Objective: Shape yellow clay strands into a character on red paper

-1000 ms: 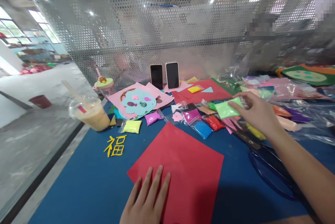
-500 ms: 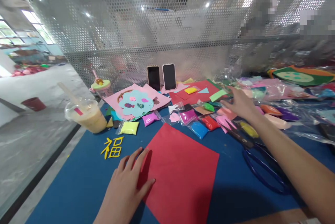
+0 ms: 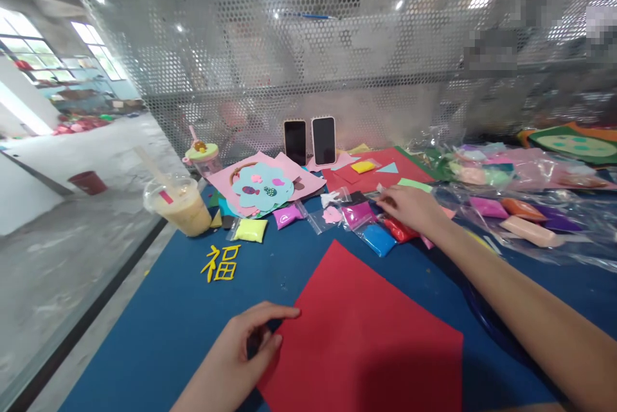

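My left hand (image 3: 243, 351) is at the left edge of a red paper sheet (image 3: 366, 315), forefinger and thumb tips closed at that edge and the other fingers curled under. My right hand (image 3: 409, 206) reaches over small clay packets, its fingers drawn together; what they hold, if anything, is hidden. Beside its fingertips lies a magenta packet (image 3: 357, 214). A red packet (image 3: 399, 229) is partly under the hand, and a blue packet (image 3: 378, 240) lies nearer me. Scissors (image 3: 486, 319) are mostly hidden by my right forearm. A yellow clay character (image 3: 222, 263) lies left of the sheet.
A plastic cup with a straw (image 3: 180, 206) stands at the table's left edge. Two phones (image 3: 324, 141) lean on the perforated metal panel (image 3: 308, 65). Cut-paper work (image 3: 260, 184), more packets (image 3: 530, 232) and plastic bags lie along the back and right.
The red sheet has shifted right and toward me and turned slightly. My left fingers have curled in at its edge. My right hand has moved left, from the green paper strip to the packets.
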Motion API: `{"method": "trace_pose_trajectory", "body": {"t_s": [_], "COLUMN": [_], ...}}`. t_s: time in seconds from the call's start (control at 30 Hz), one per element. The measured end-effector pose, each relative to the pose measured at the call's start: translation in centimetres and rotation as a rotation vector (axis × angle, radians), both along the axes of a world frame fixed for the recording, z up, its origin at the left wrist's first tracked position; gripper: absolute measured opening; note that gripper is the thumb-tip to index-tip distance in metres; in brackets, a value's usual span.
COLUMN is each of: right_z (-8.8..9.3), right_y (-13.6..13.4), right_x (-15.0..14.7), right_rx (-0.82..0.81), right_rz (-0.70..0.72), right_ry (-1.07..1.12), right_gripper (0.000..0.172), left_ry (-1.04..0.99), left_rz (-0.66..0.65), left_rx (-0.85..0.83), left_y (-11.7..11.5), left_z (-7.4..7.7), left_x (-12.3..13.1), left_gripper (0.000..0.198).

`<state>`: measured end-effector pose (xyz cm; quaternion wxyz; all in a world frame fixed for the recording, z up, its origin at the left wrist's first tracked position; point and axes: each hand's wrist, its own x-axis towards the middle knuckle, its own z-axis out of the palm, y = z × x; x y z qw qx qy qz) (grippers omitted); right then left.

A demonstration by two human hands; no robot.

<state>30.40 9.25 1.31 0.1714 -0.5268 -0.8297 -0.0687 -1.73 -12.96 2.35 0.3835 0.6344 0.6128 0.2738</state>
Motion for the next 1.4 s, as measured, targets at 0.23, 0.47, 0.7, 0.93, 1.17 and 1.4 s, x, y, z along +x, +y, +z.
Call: {"method": "trace_pose_trajectory", "body": {"t_s": [0.23, 0.47, 0.7, 0.93, 1.17, 1.4], "right_z": [2.7, 4.9, 5.9, 6.8, 4.3, 2.6], "right_y": [-1.7, -5.1, -8.0, -10.9, -13.7, -14.4], "right_x": [1.3, 0.4, -1.0, -4.5, -9.1, -9.8], "right_rx": [0.152, 0.233, 0.012, -0.467, -0.948, -1.027], "right_rz": [-0.02, 0.021, 0.026, 0.145, 0.305, 0.3], "right_ry": [0.167, 0.438, 0.687, 0.624, 0.879, 0.969], "right_gripper": [0.034, 0.025, 0.024, 0.024, 0.018, 0.02], "left_ry": [-0.369, -0.581, -0.55, 0.059, 0.21, -0.123], "left_rz": [0.433, 0.595, 0.395, 0.156, -0.115, -0.207], "left_rx": [0.021, -0.051, 0.026, 0.216, 0.339, 0.271], "left_y": [-0.7, -2.4, -4.5, -3.6, -0.9, 2.1], "left_z": [-1.4, -1.7, -4.0, -0.8, 1.8, 2.8], "left_x": [-2.1, -0.1, 1.5, 0.8, 3.7, 4.5], "left_gripper": [0.048, 0.066, 0.057, 0.03, 0.048, 0.029]}}
